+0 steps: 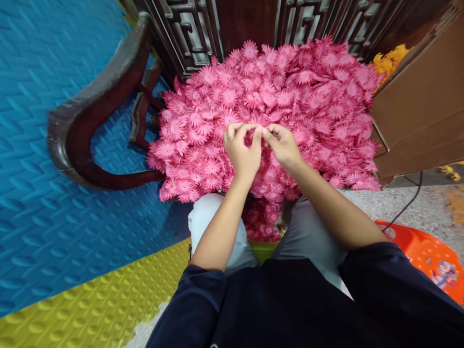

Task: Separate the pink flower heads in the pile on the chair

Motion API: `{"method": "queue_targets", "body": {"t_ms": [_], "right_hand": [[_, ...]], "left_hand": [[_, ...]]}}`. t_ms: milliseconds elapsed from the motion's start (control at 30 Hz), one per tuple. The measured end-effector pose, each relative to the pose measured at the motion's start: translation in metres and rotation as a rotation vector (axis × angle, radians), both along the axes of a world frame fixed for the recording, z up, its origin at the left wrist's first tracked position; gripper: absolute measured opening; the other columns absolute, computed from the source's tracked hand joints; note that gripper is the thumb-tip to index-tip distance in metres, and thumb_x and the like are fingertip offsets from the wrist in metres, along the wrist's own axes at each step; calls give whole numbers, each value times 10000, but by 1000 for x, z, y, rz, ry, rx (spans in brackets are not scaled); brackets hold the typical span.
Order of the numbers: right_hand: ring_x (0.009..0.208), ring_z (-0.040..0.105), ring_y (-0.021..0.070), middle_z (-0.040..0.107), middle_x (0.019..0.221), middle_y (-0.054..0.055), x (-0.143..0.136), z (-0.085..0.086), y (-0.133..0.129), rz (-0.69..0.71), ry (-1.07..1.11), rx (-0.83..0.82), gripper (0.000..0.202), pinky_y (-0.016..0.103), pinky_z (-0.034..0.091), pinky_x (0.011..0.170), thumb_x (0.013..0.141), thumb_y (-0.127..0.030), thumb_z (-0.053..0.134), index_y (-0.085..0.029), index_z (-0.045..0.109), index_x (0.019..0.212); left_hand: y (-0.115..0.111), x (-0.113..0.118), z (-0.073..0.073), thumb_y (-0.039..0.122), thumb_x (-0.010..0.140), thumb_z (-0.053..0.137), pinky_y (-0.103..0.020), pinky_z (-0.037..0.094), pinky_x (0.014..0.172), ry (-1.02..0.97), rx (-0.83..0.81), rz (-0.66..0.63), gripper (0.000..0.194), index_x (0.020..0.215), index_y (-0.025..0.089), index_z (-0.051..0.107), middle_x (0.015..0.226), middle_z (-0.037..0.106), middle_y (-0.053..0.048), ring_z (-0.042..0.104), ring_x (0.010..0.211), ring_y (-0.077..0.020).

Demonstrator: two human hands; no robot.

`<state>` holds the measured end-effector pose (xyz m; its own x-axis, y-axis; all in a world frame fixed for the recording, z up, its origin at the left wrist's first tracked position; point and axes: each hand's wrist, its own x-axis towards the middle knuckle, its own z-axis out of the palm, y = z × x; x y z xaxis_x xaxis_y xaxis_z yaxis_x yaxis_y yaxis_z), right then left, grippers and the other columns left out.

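Observation:
A wide heap of pink artificial flower heads [311, 101] spreads in front of me. Over its near middle part, my left hand [243, 147] and my right hand [282, 144] meet at the fingertips. The thumb and forefinger of my left hand are pinched together. My right hand is pinched too, its fingertips right beside the left ones. Whatever lies between the fingertips is too small to make out. More pink flower heads [263, 220] lie lower down between my knees, above a green edge.
A dark curved wooden armrest [83, 116] stands at the left over blue matting [29, 145]. Dark carved wood [250, 24] rises behind the heap. At the right are a cardboard box [420, 106], orange-yellow pieces [389, 63], a black cable and an orange plastic seat [424, 251].

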<state>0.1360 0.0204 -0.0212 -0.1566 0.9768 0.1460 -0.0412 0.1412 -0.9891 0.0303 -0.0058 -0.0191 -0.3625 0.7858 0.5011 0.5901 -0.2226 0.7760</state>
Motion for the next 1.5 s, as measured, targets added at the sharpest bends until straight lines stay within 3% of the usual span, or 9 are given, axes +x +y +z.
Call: {"method": "queue_targets", "body": {"t_ms": [267, 467, 633, 1000, 1200, 1500], "right_hand": [[579, 431, 63, 497, 638, -47, 2, 0, 1, 20, 110, -66, 499, 228, 396, 597, 577, -630, 732, -183, 571, 728], [545, 446, 51, 499, 601, -66, 0, 0, 0, 66, 209, -183, 476, 214, 382, 576, 539, -580, 786, -189, 563, 693], [561, 467, 52, 527, 593, -62, 2, 0, 0, 100, 230, -229, 467, 206, 378, 579, 541, -561, 796, -181, 597, 725], [603, 442, 63, 497, 649, -45, 4, 3, -1, 73, 185, -148, 427, 222, 402, 612, 628, -566, 745, -183, 559, 662], [591, 431, 55, 501, 655, -46, 5, 2, 0, 83, 209, -171, 421, 214, 385, 592, 622, -566, 753, -184, 585, 685], [580, 424, 56, 500, 647, -50, 6, 4, 0, 72, 208, -211, 421, 219, 386, 587, 620, -571, 755, -194, 590, 713]], "left_hand": [[15, -13, -6, 346, 776, 699, -265, 476, 749, -477, -110, -388, 143, 775, 203, 698, 839, 703, -25, 626, 793, -142], [17, -14, -7, 295, 767, 707, -237, 468, 723, -589, -162, -395, 114, 729, 188, 692, 755, 684, -3, 582, 698, -110], [16, -14, -6, 346, 779, 694, -244, 482, 773, -639, -211, -431, 162, 751, 186, 691, 785, 699, -12, 610, 760, -122], [13, -15, 0, 360, 695, 774, -266, 491, 785, -699, -181, -486, 174, 750, 201, 730, 761, 695, 2, 617, 731, -117], [14, -17, -1, 285, 710, 767, -286, 504, 885, -810, -237, -501, 93, 755, 208, 740, 838, 733, -7, 658, 849, -135], [14, -18, -1, 428, 713, 750, -314, 499, 922, -867, -273, -553, 240, 805, 207, 744, 855, 748, -20, 671, 919, -161]]}}
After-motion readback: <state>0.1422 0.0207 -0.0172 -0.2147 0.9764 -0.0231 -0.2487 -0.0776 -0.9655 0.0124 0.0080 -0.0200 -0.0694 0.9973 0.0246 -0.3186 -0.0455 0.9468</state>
